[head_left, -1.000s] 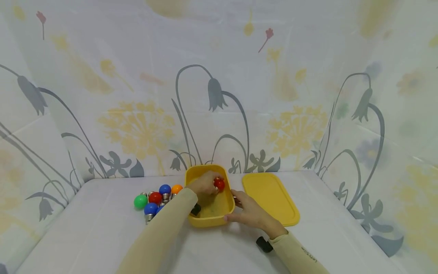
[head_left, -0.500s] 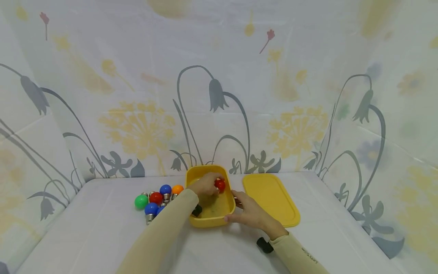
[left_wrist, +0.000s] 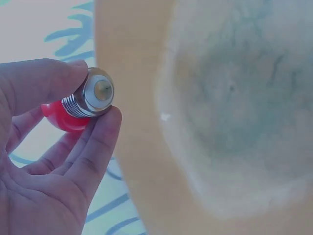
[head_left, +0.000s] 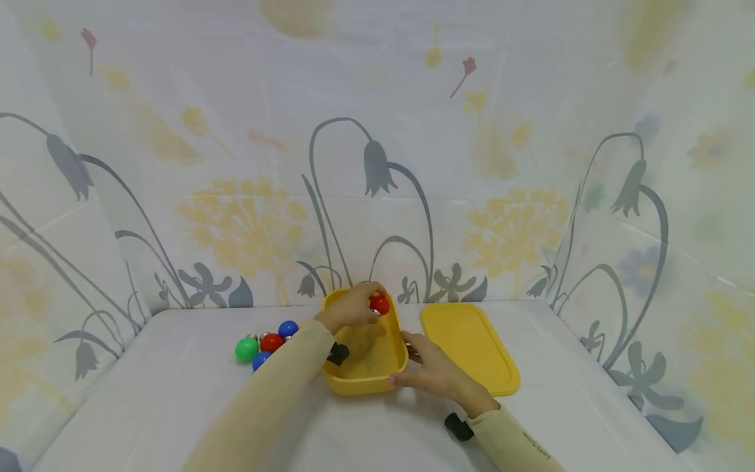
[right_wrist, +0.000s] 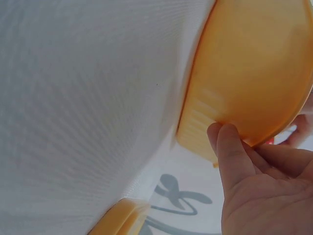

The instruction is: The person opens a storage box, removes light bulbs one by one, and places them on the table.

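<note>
My left hand point(head_left: 352, 307) pinches a red light bulb point(head_left: 380, 304) above the far end of a yellow plastic container point(head_left: 364, 387). In the left wrist view, thumb and fingertips grip the bulb's silver screw base point(left_wrist: 80, 104), whose contact end faces the camera; part of the red glass point(left_wrist: 66, 120) is behind the fingers. At the container's right side rests my right hand point(head_left: 433, 368), thumb by the near corner. The right wrist view shows its fairly straight fingers point(right_wrist: 232, 152) against the outer yellow wall. No bulbs show on the visible container floor.
Left of the container lie more bulbs: a green one point(head_left: 246, 350), a red one point(head_left: 272, 342), blue ones point(head_left: 288, 328) and an orange one point(head_left: 303, 324) mostly behind the left sleeve. A flat yellow lid point(head_left: 470, 344) lies to the right. A patterned cloth backdrop point(head_left: 377, 216) rises behind the table.
My left hand has lifted the red bulb up and towards the far rim, uncovering more of the container's floor. The right hand has stayed at the container. The head view has shifted slightly.
</note>
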### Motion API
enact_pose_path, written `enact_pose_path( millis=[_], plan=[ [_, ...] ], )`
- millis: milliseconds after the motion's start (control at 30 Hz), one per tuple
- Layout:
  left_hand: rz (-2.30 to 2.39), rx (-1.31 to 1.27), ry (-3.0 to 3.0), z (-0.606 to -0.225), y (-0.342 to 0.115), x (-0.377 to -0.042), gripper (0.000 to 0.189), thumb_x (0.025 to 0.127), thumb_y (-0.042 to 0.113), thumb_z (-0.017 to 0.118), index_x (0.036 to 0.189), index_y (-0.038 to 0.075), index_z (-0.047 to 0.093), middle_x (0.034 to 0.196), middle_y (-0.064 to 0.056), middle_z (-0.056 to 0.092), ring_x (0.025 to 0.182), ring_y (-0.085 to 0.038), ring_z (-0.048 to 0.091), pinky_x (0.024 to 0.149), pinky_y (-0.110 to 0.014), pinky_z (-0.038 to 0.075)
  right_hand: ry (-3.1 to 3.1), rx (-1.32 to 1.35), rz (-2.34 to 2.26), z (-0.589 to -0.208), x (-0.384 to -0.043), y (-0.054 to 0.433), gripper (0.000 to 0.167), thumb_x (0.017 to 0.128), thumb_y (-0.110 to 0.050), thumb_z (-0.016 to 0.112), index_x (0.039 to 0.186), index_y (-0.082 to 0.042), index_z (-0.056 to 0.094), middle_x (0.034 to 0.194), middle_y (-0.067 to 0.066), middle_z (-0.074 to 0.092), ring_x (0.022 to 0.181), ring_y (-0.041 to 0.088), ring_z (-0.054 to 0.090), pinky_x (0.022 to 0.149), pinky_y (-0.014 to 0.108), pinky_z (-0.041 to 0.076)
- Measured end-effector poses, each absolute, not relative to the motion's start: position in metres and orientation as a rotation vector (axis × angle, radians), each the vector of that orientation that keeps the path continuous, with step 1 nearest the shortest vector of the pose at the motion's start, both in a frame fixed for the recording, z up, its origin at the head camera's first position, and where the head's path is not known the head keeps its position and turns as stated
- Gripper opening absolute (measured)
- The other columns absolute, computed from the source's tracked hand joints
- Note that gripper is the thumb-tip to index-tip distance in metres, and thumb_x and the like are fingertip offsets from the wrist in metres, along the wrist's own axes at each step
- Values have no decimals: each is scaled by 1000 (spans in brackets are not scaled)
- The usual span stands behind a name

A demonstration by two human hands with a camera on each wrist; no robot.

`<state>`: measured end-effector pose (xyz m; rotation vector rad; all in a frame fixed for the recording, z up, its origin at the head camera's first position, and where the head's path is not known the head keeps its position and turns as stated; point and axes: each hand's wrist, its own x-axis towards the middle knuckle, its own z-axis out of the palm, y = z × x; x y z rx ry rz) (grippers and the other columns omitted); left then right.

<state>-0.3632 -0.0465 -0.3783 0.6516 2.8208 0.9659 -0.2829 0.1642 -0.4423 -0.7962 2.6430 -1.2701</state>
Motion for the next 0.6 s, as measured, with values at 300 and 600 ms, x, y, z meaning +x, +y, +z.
enact_pose_path(
  millis=[300,600],
  plan=[
    [1024,747,2854,-362,-64,-338,50,81,5,74,126,12,55,121,-11,57,95,-21,58,85,-34,52,2646,-768,-1257,-443,-282,164,98,76,-47,76,147,0,28,148,15,36,128,29,46,103,43,40],
    [1210,665,2841,-351,-95,-298,51,82,4,73,128,16,54,121,-8,54,90,-20,61,79,-32,55,2657,-774,-1260,-444,-281,164,98,77,-48,76,147,2,28,147,16,38,127,31,47,102,43,41]
  ],
)
